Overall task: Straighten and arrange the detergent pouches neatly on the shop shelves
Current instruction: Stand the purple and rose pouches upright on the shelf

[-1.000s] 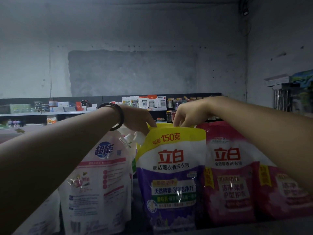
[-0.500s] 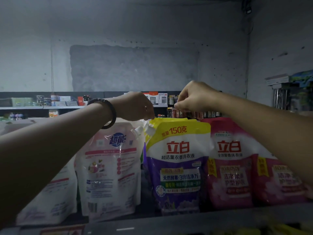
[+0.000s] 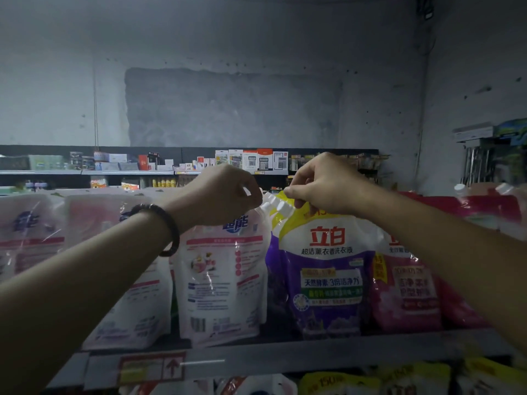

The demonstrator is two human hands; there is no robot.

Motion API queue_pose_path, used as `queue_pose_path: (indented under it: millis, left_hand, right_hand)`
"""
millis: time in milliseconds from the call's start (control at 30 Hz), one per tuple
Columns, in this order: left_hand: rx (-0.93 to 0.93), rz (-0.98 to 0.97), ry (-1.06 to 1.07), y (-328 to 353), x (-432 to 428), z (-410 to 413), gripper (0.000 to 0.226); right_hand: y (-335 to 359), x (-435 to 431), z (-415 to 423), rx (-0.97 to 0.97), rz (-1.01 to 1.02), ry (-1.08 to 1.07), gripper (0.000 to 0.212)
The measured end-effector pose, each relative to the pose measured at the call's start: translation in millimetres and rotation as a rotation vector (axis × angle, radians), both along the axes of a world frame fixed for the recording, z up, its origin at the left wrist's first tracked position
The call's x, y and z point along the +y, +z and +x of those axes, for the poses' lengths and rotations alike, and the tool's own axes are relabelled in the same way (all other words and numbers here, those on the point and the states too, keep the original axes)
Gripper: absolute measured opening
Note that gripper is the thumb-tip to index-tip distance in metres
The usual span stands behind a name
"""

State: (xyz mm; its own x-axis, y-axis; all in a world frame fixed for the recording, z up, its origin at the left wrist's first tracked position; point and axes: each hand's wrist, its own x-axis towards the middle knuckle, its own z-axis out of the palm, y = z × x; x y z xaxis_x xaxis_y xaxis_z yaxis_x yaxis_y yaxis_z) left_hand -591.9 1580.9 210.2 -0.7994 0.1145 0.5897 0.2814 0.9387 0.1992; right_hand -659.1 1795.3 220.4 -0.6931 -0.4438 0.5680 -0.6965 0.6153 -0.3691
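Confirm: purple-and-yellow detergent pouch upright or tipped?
Upright: the purple-and-yellow detergent pouch stands base-down on the grey shelf, right hand pinching its top.

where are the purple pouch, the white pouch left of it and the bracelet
purple pouch [image 3: 330, 283]: head view, on its front label
white pouch [image 3: 219, 283]: head view, middle of its front
bracelet [image 3: 174, 233]: head view, on the dark band at the wrist
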Motion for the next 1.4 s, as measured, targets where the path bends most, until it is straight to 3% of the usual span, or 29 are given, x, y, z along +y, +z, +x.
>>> queue_pose_path:
  millis: [200,467,800,933,1133,1400]
  left_hand:
    - [-0.008,0.257,-0.023,-35.9,-30.5,23.2,0.005]
    - [-0.113,0.334,-0.056,-78.1,-65.9,50.2,0.010]
    - [-0.039,0.674,-0.102,-136.8,-89.7,67.1,0.044]
    - [-0.015,0.681,-0.018,-167.2,-88.7,65.5,0.045]
    - [0.099,0.868,-0.018,-194.8,-79.9,58.7,0.056]
    - [0.165,0.951,0.006,-207.5,-63.3,53.8,0.076]
  right_hand:
    - [-33.1,-31.0,27.2,-0.137,-0.116,0.037,0.018]
    - [-83.0,-68.5,52.6,-0.218,-0.215,-0.002,0.016]
    - [-134.1,-94.6,75.4,-0.217,-0.308,-0.087,0.010]
    - [-151.9,-102.5,81.0,-0.220,-0.351,-0.084,0.027]
    - [-177.9,-110.6,89.4,-0.117,-0.365,-0.109,0.051]
    - [-201.5,-125.1,90.6,0.009,-0.371,-0.070,0.059]
